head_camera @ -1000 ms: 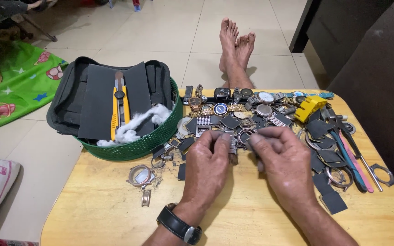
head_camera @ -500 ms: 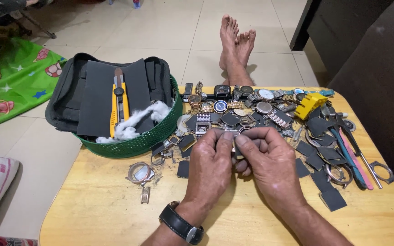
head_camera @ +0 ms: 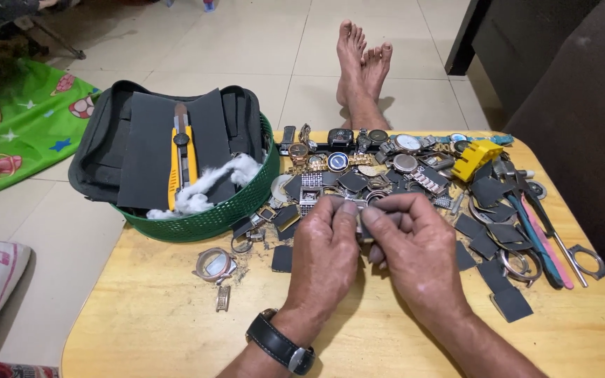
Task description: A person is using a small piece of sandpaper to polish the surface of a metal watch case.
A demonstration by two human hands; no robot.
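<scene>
Both hands meet over the middle of the wooden worktop (head_camera: 176, 329). The left hand (head_camera: 327, 255) and right hand (head_camera: 414, 248) have their fingers pinched shut on a small grey metal piece (head_camera: 360, 210) between them. Watches (head_camera: 404, 150) lie along the far edge; a green basket (head_camera: 246, 203) sits at the far left corner.

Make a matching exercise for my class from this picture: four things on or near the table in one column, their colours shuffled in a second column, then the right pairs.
Things
1. utility knife
2. basket
3. wrist strap on the left hand
4. cotton wad

Colours
A. white
B. black
C. yellow
D. green

Pairs: 1-C, 2-D, 3-B, 4-A
</scene>
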